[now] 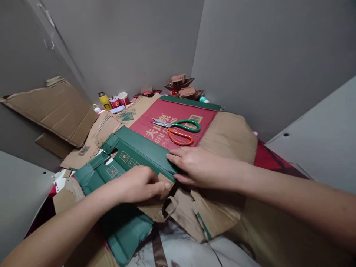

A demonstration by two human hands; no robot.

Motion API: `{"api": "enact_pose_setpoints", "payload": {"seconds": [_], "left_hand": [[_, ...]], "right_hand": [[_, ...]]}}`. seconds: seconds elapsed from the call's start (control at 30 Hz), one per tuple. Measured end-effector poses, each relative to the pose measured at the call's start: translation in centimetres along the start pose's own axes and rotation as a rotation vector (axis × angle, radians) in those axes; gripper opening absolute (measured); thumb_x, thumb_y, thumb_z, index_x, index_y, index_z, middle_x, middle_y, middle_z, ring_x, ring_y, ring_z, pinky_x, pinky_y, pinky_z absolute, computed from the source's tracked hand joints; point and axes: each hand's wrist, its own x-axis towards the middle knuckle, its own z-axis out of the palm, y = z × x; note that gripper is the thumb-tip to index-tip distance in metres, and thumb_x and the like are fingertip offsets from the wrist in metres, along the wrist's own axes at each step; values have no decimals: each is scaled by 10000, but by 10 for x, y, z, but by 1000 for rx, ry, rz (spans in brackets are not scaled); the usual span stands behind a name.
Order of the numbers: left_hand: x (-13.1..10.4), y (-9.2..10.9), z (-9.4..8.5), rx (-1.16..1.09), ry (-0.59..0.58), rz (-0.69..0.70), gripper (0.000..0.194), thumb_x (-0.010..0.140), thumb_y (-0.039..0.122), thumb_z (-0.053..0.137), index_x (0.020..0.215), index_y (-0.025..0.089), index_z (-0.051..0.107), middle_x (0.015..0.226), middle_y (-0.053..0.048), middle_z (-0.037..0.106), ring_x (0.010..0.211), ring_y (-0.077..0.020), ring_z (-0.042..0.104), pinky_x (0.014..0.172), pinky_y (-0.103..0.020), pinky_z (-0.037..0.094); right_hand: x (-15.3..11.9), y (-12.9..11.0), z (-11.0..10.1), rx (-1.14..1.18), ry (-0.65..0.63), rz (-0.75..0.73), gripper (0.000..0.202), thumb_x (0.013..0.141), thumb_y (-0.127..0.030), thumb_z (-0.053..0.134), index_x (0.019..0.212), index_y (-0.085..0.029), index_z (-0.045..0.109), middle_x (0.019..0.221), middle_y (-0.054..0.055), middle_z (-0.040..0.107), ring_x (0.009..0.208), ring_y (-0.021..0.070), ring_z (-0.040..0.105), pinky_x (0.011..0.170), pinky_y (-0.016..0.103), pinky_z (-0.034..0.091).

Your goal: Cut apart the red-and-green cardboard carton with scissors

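A green and red printed cardboard box (155, 146), opened out and torn along its near edge, lies under both hands. My left hand (141, 185) is closed on the torn brown flap, its thumb on top and the other fingers mostly curled out of sight. Close beside it, my right hand (189, 167) grips the near corner of the green panel, fingertips on top. A pair of scissors (178, 129) with one green and one orange handle rests on the red panel beyond my right hand, blades slightly apart and pointing left.
Brown cardboard (55, 111) leans up at the left. Behind stand a yellow bottle (104, 101), paper cups (123, 98) and model boats (179, 82). Grey partitions (267, 55) enclose the table on several sides. Torn brown cardboard (217, 211) hangs over the near edge.
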Motion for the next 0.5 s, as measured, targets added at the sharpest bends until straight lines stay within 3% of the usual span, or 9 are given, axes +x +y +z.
{"api": "enact_pose_setpoints", "payload": {"seconds": [0.13,0.3,0.4,0.5], "left_hand": [[19,16,26,442,171,-2,326,841,469,584,805,162,684,724,-74,690,665,-224,643,579,-292,438],[13,16,52,575,283,-23,345,852,398,559,1052,119,598,831,-113,696,740,-262,673,644,-350,524],[11,14,61,598,363,-1,237,848,323,539,980,133,589,850,-105,664,777,-262,652,646,-355,532],[13,14,67,609,417,-4,163,850,279,509,926,148,572,850,-93,626,780,-256,634,625,-349,531]], "right_hand": [[10,-17,-2,-180,-108,16,324,863,-126,492,1155,-56,612,888,140,654,749,227,635,612,295,420],[16,-30,14,-443,-105,11,526,852,-34,401,1369,46,455,979,260,652,893,309,647,639,323,446],[17,-29,16,-400,-105,32,470,831,-31,421,1281,42,535,954,234,655,854,288,648,631,315,451],[18,-30,9,-364,-182,38,311,813,-13,438,1032,-23,659,873,178,660,778,252,647,606,304,437]]}}
